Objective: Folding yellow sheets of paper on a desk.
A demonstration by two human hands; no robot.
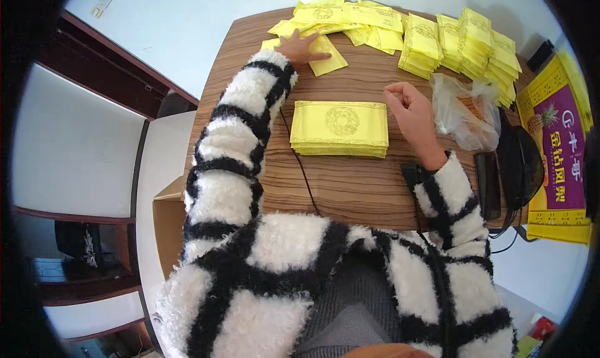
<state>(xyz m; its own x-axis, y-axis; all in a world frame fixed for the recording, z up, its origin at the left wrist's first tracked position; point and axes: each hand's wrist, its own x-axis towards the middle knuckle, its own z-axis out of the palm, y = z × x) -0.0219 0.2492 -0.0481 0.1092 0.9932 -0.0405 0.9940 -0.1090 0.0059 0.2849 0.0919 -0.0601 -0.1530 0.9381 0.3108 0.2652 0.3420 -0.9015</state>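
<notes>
My left hand (299,48) reaches to the far left of the table with its fingers spread. It rests on a loose yellow packet (330,56) at the edge of a heap of yellow packets (375,17). In front of me lies a neat stack of flat yellow packets (340,123), with a round ornament printed on the top one. Just right of that stack is my right hand (412,114), raised a little, its fingers curled in and the thumb near the fingertips. Nothing shows between them.
Upright yellow packet stacks (422,45) line the far right of the wooden table (250,39). A clear plastic bag (465,111) sits before them. A black phone-like slab (487,186), a black cap-like item (522,164) and a yellow-purple bag (559,145) are at right. A thin cable (300,161) crosses the tabletop.
</notes>
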